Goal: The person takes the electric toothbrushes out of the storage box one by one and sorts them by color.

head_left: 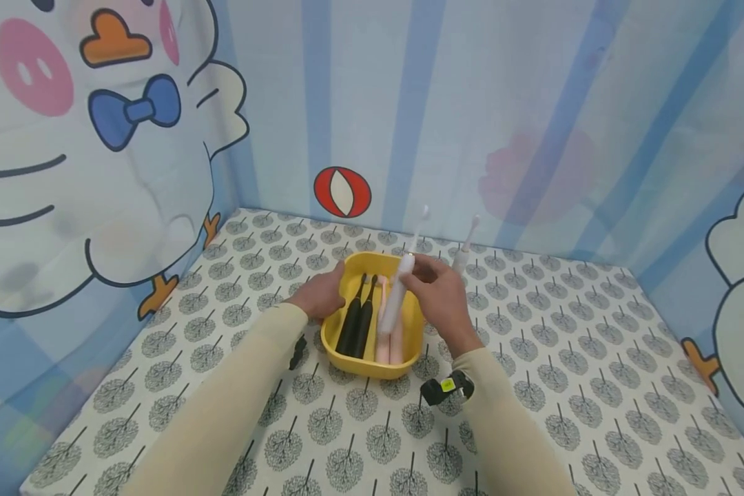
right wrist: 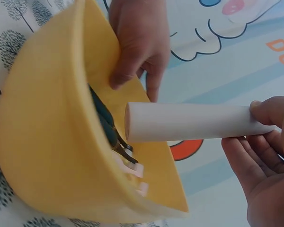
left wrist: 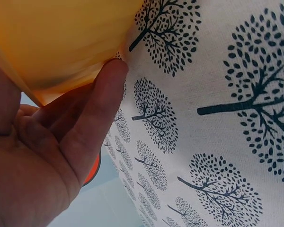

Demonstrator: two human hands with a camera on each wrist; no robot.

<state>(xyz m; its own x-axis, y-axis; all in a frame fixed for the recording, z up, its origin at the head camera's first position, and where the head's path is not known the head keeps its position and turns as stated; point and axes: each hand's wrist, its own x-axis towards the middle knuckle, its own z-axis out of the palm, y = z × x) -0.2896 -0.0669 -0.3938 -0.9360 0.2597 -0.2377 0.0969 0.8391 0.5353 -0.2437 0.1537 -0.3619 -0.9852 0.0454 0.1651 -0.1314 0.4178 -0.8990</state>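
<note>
My right hand pinches a white electric toothbrush near its neck, between thumb and fingers. The brush is tilted, head up, with its handle over a yellow bin. Inside the bin lie two black electric toothbrushes and, to their right, two pink ones, partly hidden by the white handle. My left hand grips the bin's left wall, thumb inside and fingers outside; the left wrist view shows those fingers against the outer wall. In the right wrist view the white handle's bottom end hangs above the bin's contents.
Just beyond my right hand, another white electric toothbrush stands upright, its lower part hidden. The table carries a tree-print cloth. Behind it and at both sides hang cartoon-print curtains.
</note>
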